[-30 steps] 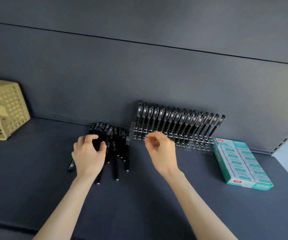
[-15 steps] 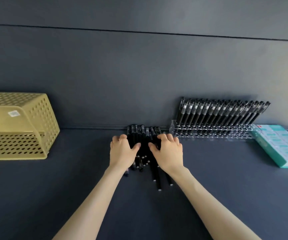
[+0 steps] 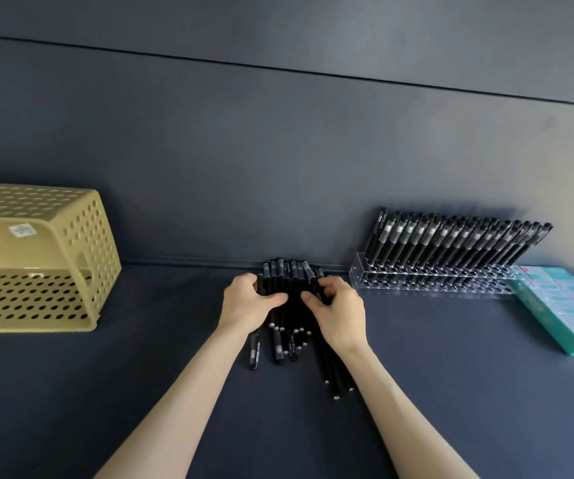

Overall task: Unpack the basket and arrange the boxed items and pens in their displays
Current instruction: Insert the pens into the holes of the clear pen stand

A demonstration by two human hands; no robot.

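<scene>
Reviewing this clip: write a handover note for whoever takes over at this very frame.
The left hand and right hand both grip the loose pens bunched on the shelf. The basket lies on its side at left, nothing visible inside. Done: clear rack has its back row full of pens; teal boxes packed beside it. Left: stand the loose pens in the rack's empty front holes.
</scene>
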